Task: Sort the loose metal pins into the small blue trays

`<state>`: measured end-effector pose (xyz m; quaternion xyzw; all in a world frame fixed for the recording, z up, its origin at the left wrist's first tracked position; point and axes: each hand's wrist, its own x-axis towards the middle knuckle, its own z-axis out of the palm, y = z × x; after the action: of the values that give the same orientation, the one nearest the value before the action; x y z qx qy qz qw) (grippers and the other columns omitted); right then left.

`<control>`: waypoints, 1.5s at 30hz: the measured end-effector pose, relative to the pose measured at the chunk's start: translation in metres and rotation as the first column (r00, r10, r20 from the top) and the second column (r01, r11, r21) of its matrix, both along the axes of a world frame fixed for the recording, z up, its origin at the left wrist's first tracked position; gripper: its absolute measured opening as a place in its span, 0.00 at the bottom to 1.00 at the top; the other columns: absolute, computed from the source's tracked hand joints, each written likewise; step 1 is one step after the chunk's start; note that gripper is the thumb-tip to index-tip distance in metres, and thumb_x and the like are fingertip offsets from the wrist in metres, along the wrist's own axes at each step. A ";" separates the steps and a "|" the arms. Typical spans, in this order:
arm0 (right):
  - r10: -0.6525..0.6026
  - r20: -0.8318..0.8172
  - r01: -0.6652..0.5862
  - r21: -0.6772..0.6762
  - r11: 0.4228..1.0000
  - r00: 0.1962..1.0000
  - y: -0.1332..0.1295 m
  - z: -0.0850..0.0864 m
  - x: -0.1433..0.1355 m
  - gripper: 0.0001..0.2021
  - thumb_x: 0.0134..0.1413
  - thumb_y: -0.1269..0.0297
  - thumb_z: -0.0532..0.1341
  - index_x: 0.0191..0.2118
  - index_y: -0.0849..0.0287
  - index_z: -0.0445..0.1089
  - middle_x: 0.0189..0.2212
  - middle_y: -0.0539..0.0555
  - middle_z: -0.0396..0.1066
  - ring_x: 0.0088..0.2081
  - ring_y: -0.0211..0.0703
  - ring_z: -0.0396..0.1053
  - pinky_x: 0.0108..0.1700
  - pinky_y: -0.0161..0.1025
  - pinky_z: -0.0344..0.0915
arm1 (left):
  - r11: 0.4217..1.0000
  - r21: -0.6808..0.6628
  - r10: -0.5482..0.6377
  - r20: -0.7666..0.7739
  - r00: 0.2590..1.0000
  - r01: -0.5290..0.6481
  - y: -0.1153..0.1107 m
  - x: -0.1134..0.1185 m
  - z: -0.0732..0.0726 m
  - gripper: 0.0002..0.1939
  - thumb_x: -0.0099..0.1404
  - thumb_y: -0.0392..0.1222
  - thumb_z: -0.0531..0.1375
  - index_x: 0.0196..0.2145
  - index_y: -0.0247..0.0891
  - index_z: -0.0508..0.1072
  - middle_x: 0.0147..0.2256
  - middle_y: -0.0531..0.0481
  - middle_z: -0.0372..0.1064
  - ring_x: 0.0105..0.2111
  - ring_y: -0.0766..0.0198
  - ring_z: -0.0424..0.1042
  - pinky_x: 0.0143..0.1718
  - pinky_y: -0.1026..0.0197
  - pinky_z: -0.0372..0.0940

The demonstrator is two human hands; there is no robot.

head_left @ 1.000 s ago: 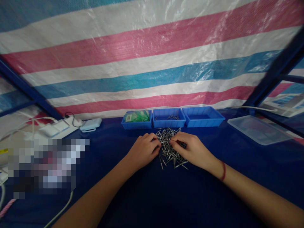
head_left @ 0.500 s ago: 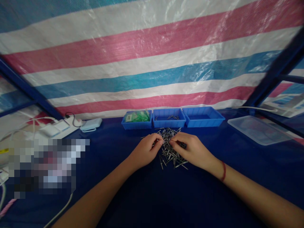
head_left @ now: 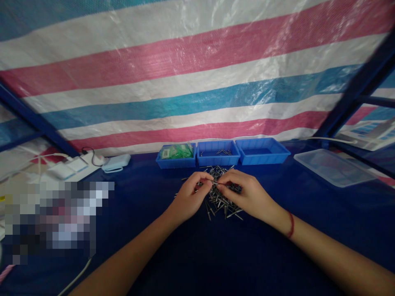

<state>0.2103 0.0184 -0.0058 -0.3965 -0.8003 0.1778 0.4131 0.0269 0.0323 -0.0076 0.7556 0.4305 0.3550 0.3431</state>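
A loose pile of silvery blind rivets (head_left: pixel 224 202), thin pins with thicker ends, is heaped on the dark blue table. Over the pile, my left hand (head_left: pixel 195 192) pinches a small metal piece that looks like one of these rivets, thumb against forefinger. My right hand (head_left: pixel 245 188), with a red band at the wrist, is closed in a pinch on the same piece from the other side. Both sets of fingertips nearly meet, and they cover most of what is between them. Just behind the pile, the middle blue bin (head_left: pixel 218 159) contains several rivets.
Left of the middle bin is a blue bin (head_left: pixel 175 163) with green plastic packets (head_left: pixel 177 151); to its right stands another blue bin (head_left: pixel 263 158). A translucent lid (head_left: pixel 335 166) lies farther right. At left are a power strip (head_left: pixel 72 166), a light blue case (head_left: pixel 116 163) and cables.
My fingertips have shifted slightly, and more metal shows between them now. The view has swung a little, so the bins appear slightly farther left.
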 end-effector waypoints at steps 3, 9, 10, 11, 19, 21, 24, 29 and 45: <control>-0.031 0.017 0.030 0.041 0.999 0.999 -0.001 0.002 0.001 0.04 0.53 0.69 0.58 0.31 0.58 0.70 0.29 0.52 0.71 0.33 0.40 0.68 0.38 0.40 0.65 | 0.970 0.241 0.042 -0.103 0.994 -0.015 0.000 -0.002 0.002 0.08 0.64 0.40 0.55 0.41 0.39 0.69 0.41 0.47 0.68 0.43 0.60 0.66 0.47 0.54 0.61; -0.048 -0.053 0.050 0.041 0.998 0.997 -0.005 0.006 -0.001 0.03 0.52 0.69 0.58 0.31 0.57 0.70 0.29 0.52 0.71 0.33 0.40 0.68 0.37 0.40 0.66 | 0.952 0.297 -0.021 -0.170 0.985 0.071 -0.002 -0.004 0.003 0.06 0.65 0.38 0.53 0.36 0.38 0.70 0.38 0.48 0.68 0.41 0.61 0.68 0.46 0.56 0.62; -0.057 -0.084 0.058 0.013 0.998 0.995 -0.006 0.006 -0.001 0.03 0.52 0.68 0.59 0.31 0.57 0.70 0.28 0.52 0.71 0.32 0.40 0.68 0.35 0.39 0.67 | 0.953 0.291 -0.038 -0.169 0.985 0.086 -0.003 -0.003 0.003 0.06 0.65 0.38 0.53 0.36 0.39 0.70 0.38 0.48 0.68 0.41 0.61 0.68 0.46 0.57 0.62; -0.070 -0.121 0.067 -0.028 0.997 0.990 -0.006 0.006 -0.002 0.02 0.51 0.68 0.60 0.32 0.57 0.70 0.28 0.51 0.71 0.30 0.39 0.68 0.33 0.38 0.67 | 0.952 0.290 -0.055 -0.164 0.985 0.102 -0.004 -0.003 0.003 0.05 0.65 0.37 0.53 0.36 0.39 0.69 0.38 0.48 0.68 0.41 0.62 0.68 0.45 0.57 0.62; -0.088 -0.459 -0.094 -0.358 0.929 0.884 -0.006 0.002 -0.008 0.08 0.47 0.60 0.64 0.33 0.58 0.69 0.29 0.52 0.73 0.30 0.39 0.71 0.34 0.38 0.69 | 0.935 0.329 -0.088 -0.135 0.987 0.129 -0.009 0.001 0.008 0.02 0.64 0.36 0.54 0.35 0.38 0.66 0.35 0.49 0.66 0.38 0.63 0.67 0.42 0.60 0.62; -0.079 -0.475 -0.123 -0.380 0.917 0.876 -0.007 0.003 -0.009 0.08 0.47 0.60 0.64 0.31 0.58 0.70 0.29 0.51 0.73 0.31 0.38 0.71 0.35 0.38 0.68 | 0.934 0.333 -0.089 -0.136 0.987 0.130 -0.010 0.001 0.008 0.02 0.64 0.36 0.54 0.34 0.38 0.66 0.36 0.48 0.66 0.38 0.63 0.67 0.43 0.60 0.62; -0.077 -0.490 -0.152 -0.410 0.899 0.868 -0.008 0.003 -0.009 0.07 0.47 0.60 0.64 0.31 0.57 0.70 0.28 0.50 0.72 0.30 0.38 0.70 0.33 0.38 0.68 | 0.938 0.320 -0.093 -0.140 0.986 0.134 -0.009 0.000 0.007 0.03 0.65 0.37 0.55 0.36 0.37 0.67 0.37 0.48 0.66 0.39 0.63 0.67 0.43 0.60 0.62; -0.078 -0.478 -0.154 -0.427 0.891 0.875 -0.010 0.003 -0.009 0.07 0.47 0.60 0.64 0.32 0.56 0.71 0.28 0.50 0.72 0.30 0.38 0.70 0.33 0.38 0.68 | 0.943 0.304 -0.099 -0.138 0.985 0.138 -0.009 0.000 0.005 0.05 0.66 0.38 0.53 0.36 0.37 0.68 0.37 0.48 0.65 0.39 0.64 0.67 0.43 0.61 0.62; -0.050 -0.270 -0.024 -0.266 0.964 0.962 -0.010 0.000 -0.007 0.06 0.53 0.62 0.60 0.35 0.56 0.73 0.32 0.53 0.72 0.33 0.41 0.70 0.35 0.40 0.66 | 0.917 0.398 0.006 -0.033 0.999 0.007 -0.013 0.000 0.010 0.01 0.63 0.35 0.56 0.33 0.38 0.65 0.31 0.52 0.66 0.31 0.67 0.66 0.34 0.65 0.62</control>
<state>0.2031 0.0089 -0.0062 -0.4253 -0.7014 0.3344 0.4640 0.0266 0.0193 0.0020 0.8155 0.3546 0.4225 0.1750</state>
